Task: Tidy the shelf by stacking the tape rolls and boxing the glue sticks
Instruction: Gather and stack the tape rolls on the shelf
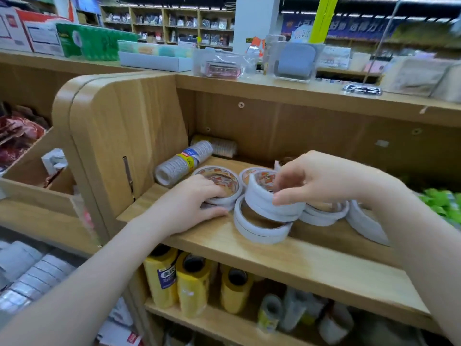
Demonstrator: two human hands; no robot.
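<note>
Several white tape rolls lie on a wooden shelf. My left hand grips a short stack of flat rolls at the shelf's left. My right hand holds a tilted stack of white rolls, lifted and leaning over a flat roll near the front edge. More rolls lie under my right wrist, and one leans at the right. No glue sticks are in view.
A sleeve of clear tape rolls and another sleeve lie at the back left corner. Yellow tape packs fill the shelf below. The side panel bounds the left. Assorted goods sit on the top ledge.
</note>
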